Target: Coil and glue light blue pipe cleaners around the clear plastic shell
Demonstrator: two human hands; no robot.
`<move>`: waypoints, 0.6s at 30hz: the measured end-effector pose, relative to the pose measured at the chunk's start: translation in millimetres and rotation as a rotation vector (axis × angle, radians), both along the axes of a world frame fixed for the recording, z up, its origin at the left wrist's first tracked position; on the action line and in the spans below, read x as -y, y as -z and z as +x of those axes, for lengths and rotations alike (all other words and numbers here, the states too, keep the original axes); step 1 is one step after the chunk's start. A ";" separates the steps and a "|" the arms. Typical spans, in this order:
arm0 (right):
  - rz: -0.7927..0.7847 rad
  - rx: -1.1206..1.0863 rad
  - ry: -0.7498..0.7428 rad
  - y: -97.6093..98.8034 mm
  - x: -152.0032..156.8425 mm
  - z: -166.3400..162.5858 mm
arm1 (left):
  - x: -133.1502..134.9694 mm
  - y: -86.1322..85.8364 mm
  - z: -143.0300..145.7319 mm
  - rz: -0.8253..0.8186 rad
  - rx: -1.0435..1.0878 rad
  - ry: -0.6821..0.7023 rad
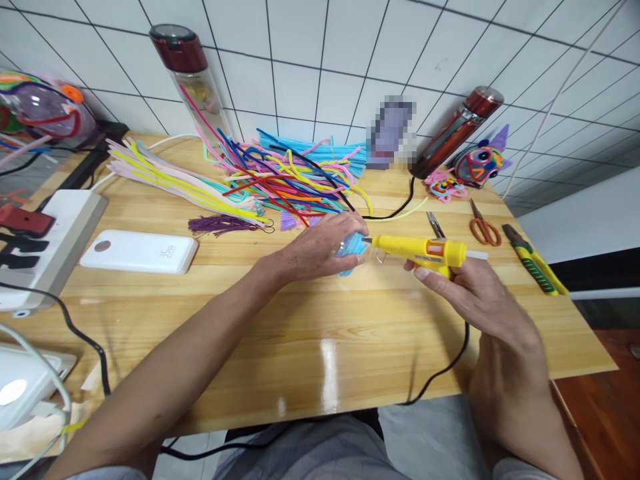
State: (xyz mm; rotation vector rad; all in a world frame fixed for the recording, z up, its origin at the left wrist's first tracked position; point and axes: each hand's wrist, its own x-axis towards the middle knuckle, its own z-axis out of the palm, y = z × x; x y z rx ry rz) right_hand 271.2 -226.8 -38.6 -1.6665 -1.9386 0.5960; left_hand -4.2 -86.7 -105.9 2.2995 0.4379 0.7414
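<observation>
White tiled wall (295, 73), wooden table (280, 333). Left hand (320, 247) pinches clear-and-blue piece (353, 245) between thumb and curled fingers, just above tabletop; looks light, smooth, maybe dentable, best held by its sides. Right hand (473, 290) wraps yellow glue gun (420, 249) at its handle: likely stiff, light. Nozzle at piece's right edge; contact unclear.

The glue gun (415, 248) looks like smooth yellow plastic. Left of it, the power bank (140, 252) is glossy white plastic; beyond it, fuzzy pipe cleaners (295, 173); beneath it, the tabletop (280, 347) is shiny, grained wood.
</observation>
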 end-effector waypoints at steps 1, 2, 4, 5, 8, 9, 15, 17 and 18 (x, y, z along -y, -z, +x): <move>0.000 -0.002 0.000 0.6 0.2 0.3 | 0.0 -0.2 -0.1 -0.002 -0.003 -0.001; 0.002 -0.007 0.003 1.3 0.8 0.5 | 0.1 -0.3 -0.1 -0.004 -0.005 -0.003; 0.011 -0.056 0.022 2.3 3.1 0.6 | -0.1 -0.3 -0.3 -0.005 -0.004 -0.004; 0.016 -0.106 0.038 2.5 4.9 0.7 | -0.3 -0.2 -0.3 -0.005 0.000 -0.005; 0.020 -0.332 0.095 2.0 11.2 4.3 | -1.0 0.7 -0.3 -0.010 0.016 -0.006; 0.030 -0.426 0.121 2.0 12.6 7.4 | -1.3 1.0 -0.4 -0.014 0.019 -0.007; -0.019 -0.788 0.403 17.4 1.2 41.0 | -2.6 2.5 -1.1 -0.024 0.007 -0.013; -0.187 -0.762 0.489 28.8 -6.8 48.7 | -3.2 3.4 -0.8 -0.013 0.007 -0.013; -0.256 -0.739 0.521 35.2 -10.2 50.9 | -3.5 4.0 -0.5 -0.008 0.010 -0.015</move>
